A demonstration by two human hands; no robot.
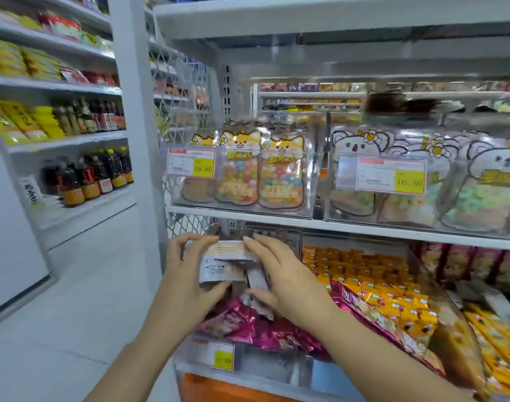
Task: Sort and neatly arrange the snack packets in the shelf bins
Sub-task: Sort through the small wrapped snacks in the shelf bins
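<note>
Setting: shop aisle, white metal shelving (335, 224) with clear plastic bins.
Head view, packets: stack of small white and silver snack packets (224, 262) held above the lower left clear bin (265, 362), over pink foil packets (248, 323).
Left hand (187, 274): fingers curled round the stack's left end.
Right hand (288, 277): close beside, fingers laid over the top, thumb beneath, pinching the stack.
Upper bins: fox-shaped candy bags (265, 172), koala-shaped bags (422, 181).
Right of hands: orange-yellow packets (378, 285).

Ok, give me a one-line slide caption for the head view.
Left hand and right hand hold silver packets above pink packets in the lower bin.
</note>
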